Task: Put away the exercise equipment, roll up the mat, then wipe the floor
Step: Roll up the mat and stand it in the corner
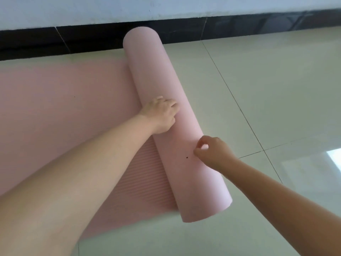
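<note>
A pink exercise mat lies on the pale tiled floor, partly rolled. Its rolled part (160, 74) forms a thick cylinder running from the far wall toward me. The flat, ribbed part (64, 108) spreads out to the left of the roll. My left hand (161, 115) rests palm-down on the roll's left side near its middle, fingers spread over the top. My right hand (214, 151) hovers at the roll's right side nearer to me, fingers curled with thumb and fingertips pinched together; it holds nothing I can make out. A small dark speck (187, 157) sits on the roll.
A black skirting strip (258, 24) and white wall run along the far side, touching the roll's far end. Glossy cream floor tiles (267, 89) extend to the right, with a bright window reflection (334, 159) at the right edge.
</note>
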